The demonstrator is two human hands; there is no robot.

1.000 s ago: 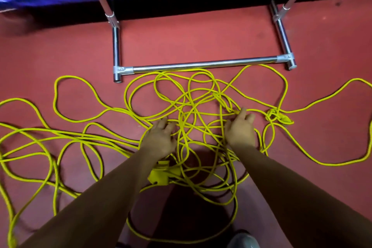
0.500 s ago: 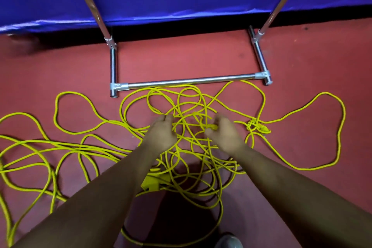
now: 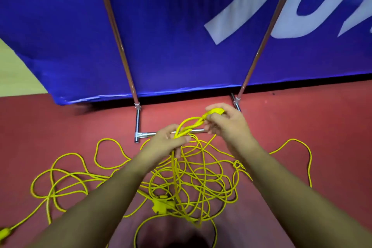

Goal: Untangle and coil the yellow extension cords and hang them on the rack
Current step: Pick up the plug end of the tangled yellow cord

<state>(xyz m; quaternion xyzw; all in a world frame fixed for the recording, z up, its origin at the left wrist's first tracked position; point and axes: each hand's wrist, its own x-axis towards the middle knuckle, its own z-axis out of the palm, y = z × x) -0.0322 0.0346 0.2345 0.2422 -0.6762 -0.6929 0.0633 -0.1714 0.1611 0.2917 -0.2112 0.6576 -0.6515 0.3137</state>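
A tangle of yellow extension cords [image 3: 201, 179] sprawls in loops over the red floor. My right hand [image 3: 227, 125] is raised above the pile and pinches a yellow plug end [image 3: 216, 111]. From that plug two strands run down into my left hand [image 3: 169, 141], which is closed around them a little lower and to the left. More cord hangs from the left hand into the pile. A yellow socket block [image 3: 161, 205] lies in the tangle near me. The metal rack [image 3: 138, 125] stands just beyond the hands, its base bar partly hidden by them.
A blue banner [image 3: 181, 36] with white lettering hangs behind the rack's two slanted poles [image 3: 114, 26]. Cord loops spread far left [image 3: 60, 177] and right [image 3: 298, 147] on the floor. Another yellow plug [image 3: 5, 232] lies at the bottom left edge.
Both hands rose from the floor pile. The right hand took hold of a plug end and lifted it; the left closed on the strands below it. The view tilted upward.
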